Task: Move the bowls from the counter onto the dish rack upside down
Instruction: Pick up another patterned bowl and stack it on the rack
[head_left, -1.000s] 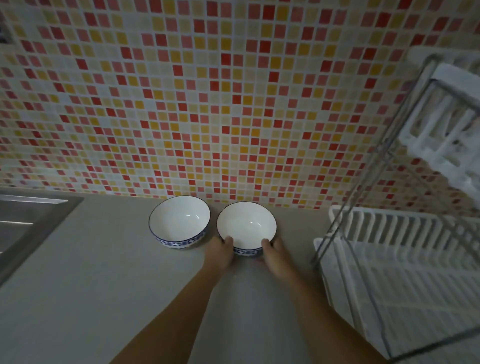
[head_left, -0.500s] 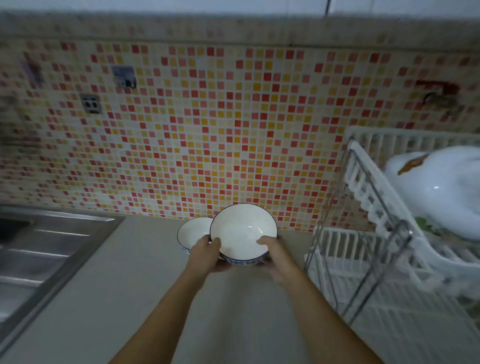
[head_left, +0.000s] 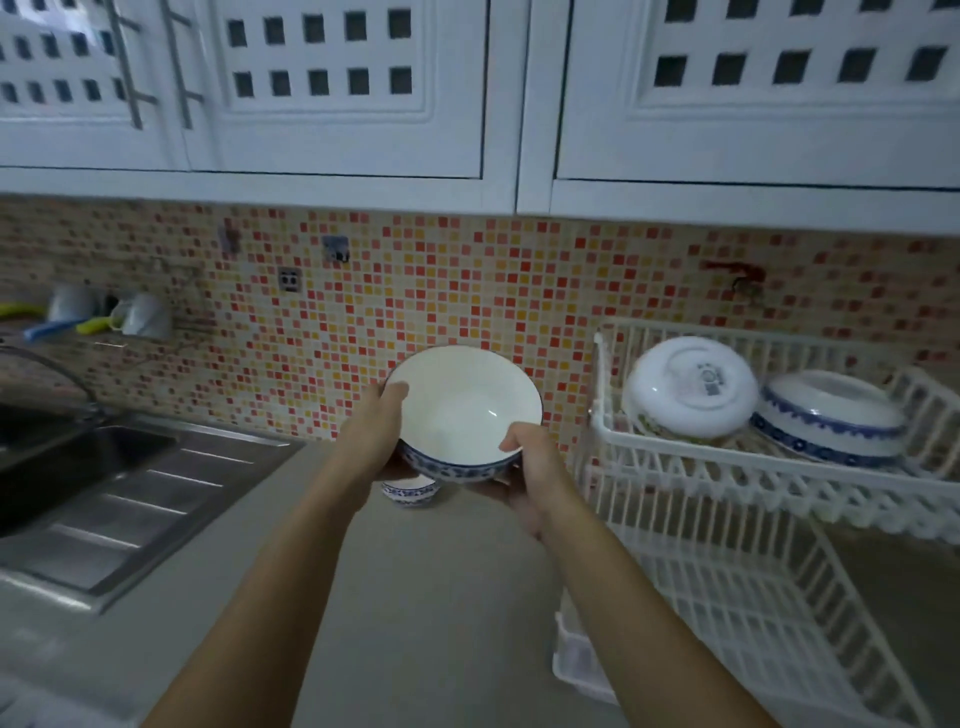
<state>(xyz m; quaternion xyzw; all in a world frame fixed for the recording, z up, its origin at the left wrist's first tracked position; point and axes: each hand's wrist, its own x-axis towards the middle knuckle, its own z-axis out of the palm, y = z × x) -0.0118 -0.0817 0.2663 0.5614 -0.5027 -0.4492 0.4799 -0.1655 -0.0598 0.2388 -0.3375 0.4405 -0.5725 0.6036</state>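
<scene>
A second small blue-patterned white bowl (head_left: 410, 491) on the counter is mostly hidden behind the raised white bowl (head_left: 462, 410) and left hand (head_left: 376, 434).

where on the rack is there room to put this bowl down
Top tier: its front left strip, ahead of the white bowl, looks bare; the right side is filled by the blue-rimmed bowl. Lower tier looks wholly bare. Held bowl is still upright.

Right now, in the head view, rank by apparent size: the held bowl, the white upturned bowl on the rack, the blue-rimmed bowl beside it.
1. Held bowl, though it is nearest the camera.
2-3. White upturned bowl and blue-rimmed bowl look alike; not ranked.
</scene>
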